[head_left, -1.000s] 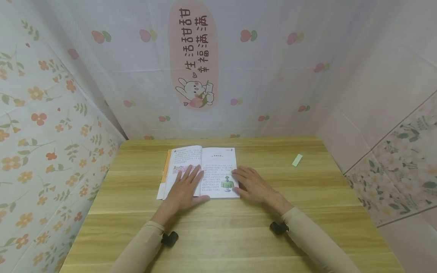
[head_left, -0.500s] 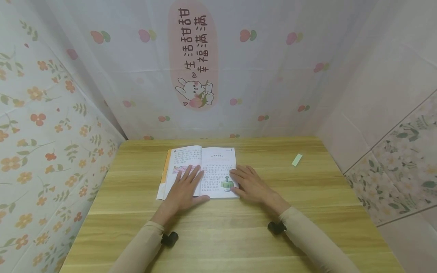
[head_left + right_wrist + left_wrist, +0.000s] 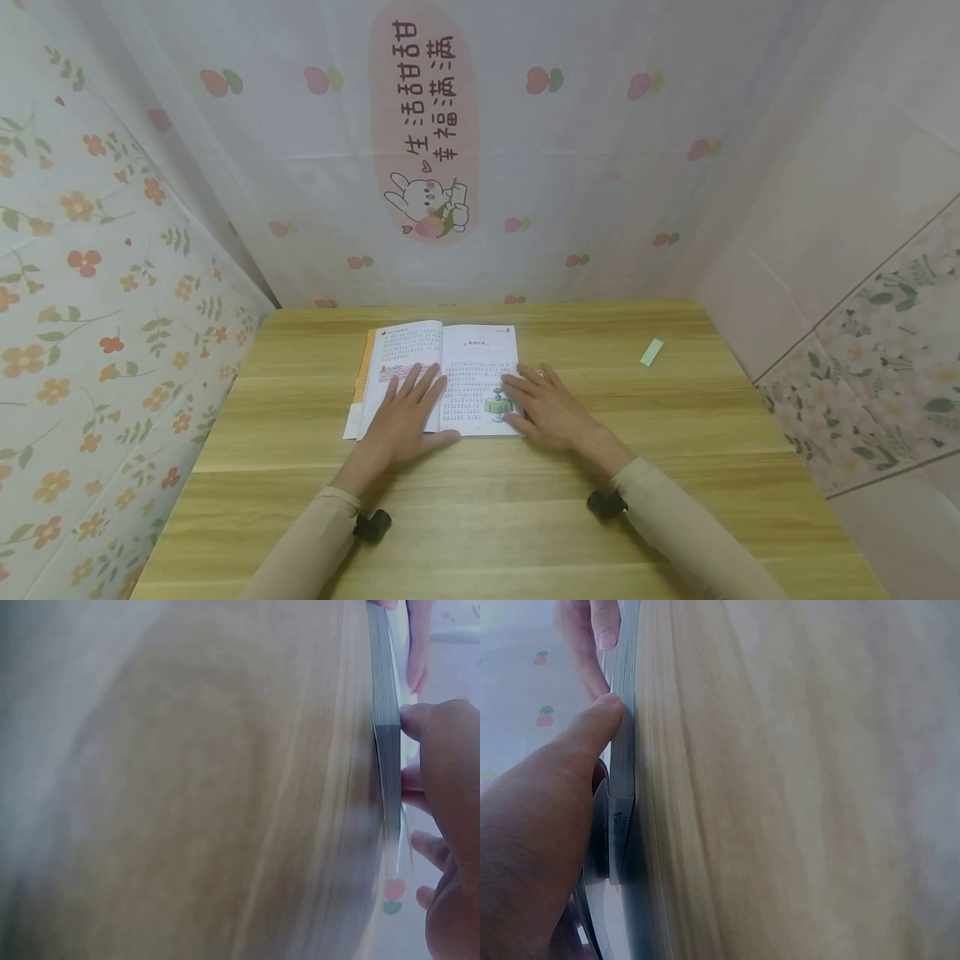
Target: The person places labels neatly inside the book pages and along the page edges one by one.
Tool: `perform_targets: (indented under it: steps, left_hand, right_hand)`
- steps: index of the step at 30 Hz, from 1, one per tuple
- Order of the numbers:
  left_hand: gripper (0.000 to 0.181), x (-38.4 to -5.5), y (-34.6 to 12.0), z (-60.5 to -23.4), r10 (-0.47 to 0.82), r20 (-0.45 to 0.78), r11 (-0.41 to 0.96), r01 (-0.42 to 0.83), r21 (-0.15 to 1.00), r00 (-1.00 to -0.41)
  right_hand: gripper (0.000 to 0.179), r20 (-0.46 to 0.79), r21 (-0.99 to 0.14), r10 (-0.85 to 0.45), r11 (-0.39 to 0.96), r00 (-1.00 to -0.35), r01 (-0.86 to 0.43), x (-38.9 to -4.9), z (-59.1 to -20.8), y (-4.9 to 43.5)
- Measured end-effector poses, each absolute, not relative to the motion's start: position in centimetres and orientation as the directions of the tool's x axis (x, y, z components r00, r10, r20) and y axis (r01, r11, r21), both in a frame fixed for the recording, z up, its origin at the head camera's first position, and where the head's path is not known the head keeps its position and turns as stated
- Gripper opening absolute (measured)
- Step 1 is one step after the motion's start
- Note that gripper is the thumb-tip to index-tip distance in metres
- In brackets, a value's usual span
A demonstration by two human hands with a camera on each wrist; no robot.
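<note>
An open book (image 3: 472,342) with printed text and a green table picture lies on the table in the head view. My left hand (image 3: 405,417) rests flat on its left page, fingers spread, with the thumb reaching across the bottom of the spine. At the right page's outer edge, my right hand (image 3: 551,408) touches the paper with fingers apart and lightly bent. The right wrist view has its thumb (image 3: 414,720) on the page corner, above the thick block of pages (image 3: 386,682). From the left wrist side, the left thumb (image 3: 604,716) lies over the book's bottom edge.
A small pale green strip (image 3: 652,352) lies on the wood-grain table (image 3: 487,517) to the right of the book. Patterned curtains (image 3: 600,167) stand behind the table and along both sides. An orange cover edge (image 3: 365,367) shows at the book's left.
My right hand has shifted slightly left, its fingertips now farther over the right page's edge, and its fingers have spread a little. The left hand and the book stay in place.
</note>
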State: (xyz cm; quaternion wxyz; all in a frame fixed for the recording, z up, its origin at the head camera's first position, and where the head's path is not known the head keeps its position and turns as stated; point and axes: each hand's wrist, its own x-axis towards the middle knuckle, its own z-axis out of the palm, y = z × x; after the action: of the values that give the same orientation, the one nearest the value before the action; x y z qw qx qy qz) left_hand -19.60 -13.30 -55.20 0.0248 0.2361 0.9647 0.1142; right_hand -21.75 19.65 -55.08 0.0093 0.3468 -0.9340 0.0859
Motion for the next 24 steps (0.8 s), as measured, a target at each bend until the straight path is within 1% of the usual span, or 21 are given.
perform_targets:
  steps: [12,24]
  left_hand:
    - [0.108,-19.6,-13.3,-55.2,0.463,-0.002,0.862,0.45,0.234,-0.886]
    - [0.108,-19.5,-13.4,-55.1,0.466,0.003,0.858,0.453,0.243,-0.885]
  right_hand:
    - [0.064,0.059,-0.151,-0.645,0.749,-0.762,-0.646,-21.3,-55.0,20.0]
    - [0.063,0.079,-0.171,-0.639,0.748,-0.765,-0.642,-21.4,-55.3,20.7]
